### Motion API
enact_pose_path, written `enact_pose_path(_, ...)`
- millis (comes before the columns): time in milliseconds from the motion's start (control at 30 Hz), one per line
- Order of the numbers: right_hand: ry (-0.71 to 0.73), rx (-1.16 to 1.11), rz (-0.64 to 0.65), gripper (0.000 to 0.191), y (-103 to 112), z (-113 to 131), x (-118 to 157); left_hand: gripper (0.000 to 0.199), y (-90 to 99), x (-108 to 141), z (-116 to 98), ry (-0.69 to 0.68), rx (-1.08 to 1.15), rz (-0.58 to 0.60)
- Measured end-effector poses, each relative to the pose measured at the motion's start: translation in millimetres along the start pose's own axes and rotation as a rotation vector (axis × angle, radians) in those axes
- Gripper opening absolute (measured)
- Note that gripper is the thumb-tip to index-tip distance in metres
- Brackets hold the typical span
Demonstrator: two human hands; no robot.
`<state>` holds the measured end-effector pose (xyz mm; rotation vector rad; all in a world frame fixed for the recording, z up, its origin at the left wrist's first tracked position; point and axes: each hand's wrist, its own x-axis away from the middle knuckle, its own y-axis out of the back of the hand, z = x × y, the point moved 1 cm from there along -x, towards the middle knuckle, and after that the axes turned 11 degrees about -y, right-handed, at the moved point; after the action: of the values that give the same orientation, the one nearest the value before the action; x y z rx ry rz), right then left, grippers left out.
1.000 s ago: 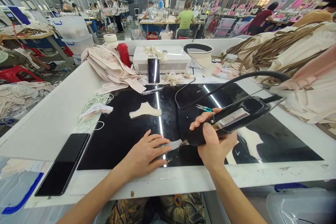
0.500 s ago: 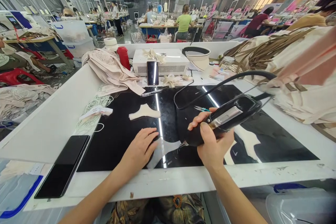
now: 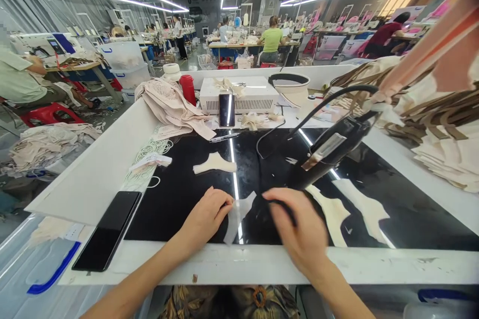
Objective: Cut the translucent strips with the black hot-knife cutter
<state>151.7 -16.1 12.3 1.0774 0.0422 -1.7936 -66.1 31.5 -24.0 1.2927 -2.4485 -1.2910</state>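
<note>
My left hand (image 3: 208,214) pinches the edge of a thin, translucent cut piece (image 3: 239,217) lying on the black mat (image 3: 179,209). My right hand (image 3: 301,224), smeared by motion, hovers over the mat right of that piece, its thumb and fingers apart and nothing visible in them. Just beyond it, a black corded handheld power tool (image 3: 329,152) with a metal plate hangs at a slant from a pink cloth strip (image 3: 419,45); its lower end is blurred. Two cream cut pieces, one nearer (image 3: 331,214) and one farther right (image 3: 361,209), lie beyond my right hand. Another cream piece (image 3: 215,163) rests farther back.
A black phone (image 3: 108,229) lies at left, near pale green cord (image 3: 144,159). Behind the mat are a white box (image 3: 239,94), an upright phone (image 3: 226,109), a red bottle (image 3: 187,88) and beige cloth (image 3: 172,104). Fabric stacks (image 3: 449,149) line the right side.
My right hand has let go of the power tool, which now hangs farther up and right. My left hand has gone from lying on the translucent piece to pinching its edge. The view has shifted.
</note>
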Motion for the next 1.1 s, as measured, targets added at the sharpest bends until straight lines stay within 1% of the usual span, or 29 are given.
enact_pose_path(33, 0.013, 0.053, 0.172, 0.027, -7, -3, 2, 0.015, 1.9, -1, -1, 0.024, 0.040, 0.004)
enact_pose_path(67, 0.027, 0.083, 0.287, 0.029, -13, -6, 3, 0.015, 4.3, -2, -2, 0.048, 0.081, 0.007)
enact_pose_path(100, 0.030, 0.087, 0.365, 0.028, -20, -9, 3, 0.015, 7.2, -3, -3, 0.067, 0.118, 0.008)
enact_pose_path(133, 0.008, 0.074, 0.434, 0.025, -25, -13, 1, 0.015, 10.5, -4, -3, 0.080, 0.144, 0.008)
enact_pose_path(200, -0.104, 0.033, 0.552, 0.017, -35, -18, -5, 0.014, 17.3, -5, -3, 0.116, 0.222, -0.015)
enact_pose_path(267, -0.242, -0.014, 0.625, 0.015, -41, -21, -12, 0.012, 22.8, -7, 1, 0.157, 0.323, -0.072)
enact_pose_path(300, -0.293, -0.044, 0.640, 0.016, -44, -21, -15, 0.010, 24.6, -9, 5, 0.178, 0.376, -0.106)
enact_pose_path(367, -0.341, -0.102, 0.619, 0.018, -52, -21, -22, 0.013, 26.8, -15, 15, 0.206, 0.444, -0.171)
enact_pose_path(500, -0.341, -0.107, 0.499, 0.018, -76, -25, -40, 0.029, 31.9, -32, 39, 0.228, 0.438, -0.273)
enact_pose_path(667, -0.307, 0.020, 0.380, 0.025, -112, -38, -64, 0.033, 48.4, -57, 65, 0.222, 0.275, -0.399)
enact_pose_path(733, -0.281, 0.085, 0.356, 0.031, -123, -43, -71, 0.032, 54.1, -65, 73, 0.209, 0.179, -0.420)
enact_pose_path(867, -0.211, 0.202, 0.355, 0.038, -139, -50, -74, 0.031, 55.2, -74, 86, 0.171, 0.011, -0.370)
enact_pose_path(1100, -0.133, 0.344, 0.358, 0.038, -152, -63, -65, 0.033, 40.2, -73, 101, 0.146, -0.199, -0.253)
